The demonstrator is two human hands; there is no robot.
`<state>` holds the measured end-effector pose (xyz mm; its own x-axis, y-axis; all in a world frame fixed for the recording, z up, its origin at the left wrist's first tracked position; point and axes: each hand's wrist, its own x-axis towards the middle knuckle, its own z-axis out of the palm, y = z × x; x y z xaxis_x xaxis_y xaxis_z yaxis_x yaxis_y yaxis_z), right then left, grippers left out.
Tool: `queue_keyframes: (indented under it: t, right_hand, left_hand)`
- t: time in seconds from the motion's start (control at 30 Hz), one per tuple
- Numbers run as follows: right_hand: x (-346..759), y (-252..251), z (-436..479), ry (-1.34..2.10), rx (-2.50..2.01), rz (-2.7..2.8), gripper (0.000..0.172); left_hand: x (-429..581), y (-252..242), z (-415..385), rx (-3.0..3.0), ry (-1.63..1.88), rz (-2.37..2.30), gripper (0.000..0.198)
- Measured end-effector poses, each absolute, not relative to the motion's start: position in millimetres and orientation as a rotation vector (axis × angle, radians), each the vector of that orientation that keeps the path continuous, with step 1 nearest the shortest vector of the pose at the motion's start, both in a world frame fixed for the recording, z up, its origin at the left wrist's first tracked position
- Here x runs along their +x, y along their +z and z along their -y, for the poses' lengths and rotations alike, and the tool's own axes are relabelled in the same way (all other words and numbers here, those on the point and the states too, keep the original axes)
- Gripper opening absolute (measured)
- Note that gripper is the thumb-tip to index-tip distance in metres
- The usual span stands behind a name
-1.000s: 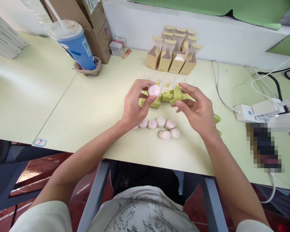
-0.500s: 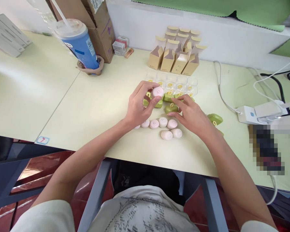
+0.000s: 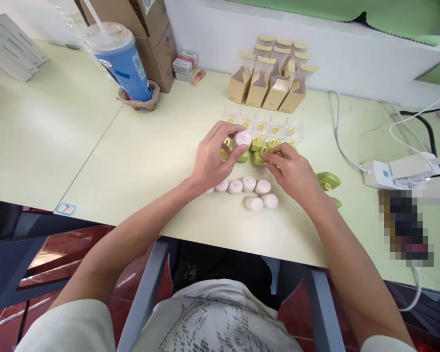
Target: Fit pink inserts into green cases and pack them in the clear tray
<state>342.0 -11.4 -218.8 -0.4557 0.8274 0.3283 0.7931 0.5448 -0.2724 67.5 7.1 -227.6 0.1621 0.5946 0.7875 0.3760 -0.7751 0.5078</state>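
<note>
My left hand (image 3: 215,155) pinches a pale pink rounded piece (image 3: 242,140) with a small raised centre, held above the table. My right hand (image 3: 291,168) has thumb and fingers at the right side of a glossy green piece with a yellow loop (image 3: 257,158). More green pieces (image 3: 257,145) sit side by side behind it, some partly hidden by my hands. Nearer my body several pink pieces (image 3: 235,187) stand in a row, with two paler ones (image 3: 254,204) in front. Other green pieces (image 3: 328,181) lie right of my right wrist.
Clear plastic trays with yellow marks (image 3: 260,126) lie behind the green pieces. Open tan cardboard boxes (image 3: 257,91) stand near the wall. A blue cup (image 3: 130,73) with a straw is at left. A power strip (image 3: 383,173), cables and a blurred-out object (image 3: 407,225) are at right.
My right hand has moved the green piece slightly back and left, up against the other green ones. My left hand still holds the pink piece. The view has shifted a little.
</note>
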Motion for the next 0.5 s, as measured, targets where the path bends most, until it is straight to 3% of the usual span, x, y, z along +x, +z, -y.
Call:
queue_keyframes:
  t: [0.5]
  right_hand:
    - [333,-223,12,0.214,-1.170,2.272,0.036]
  left_hand:
    - [68,-228,-10,2.239,1.618,-0.998,0.030]
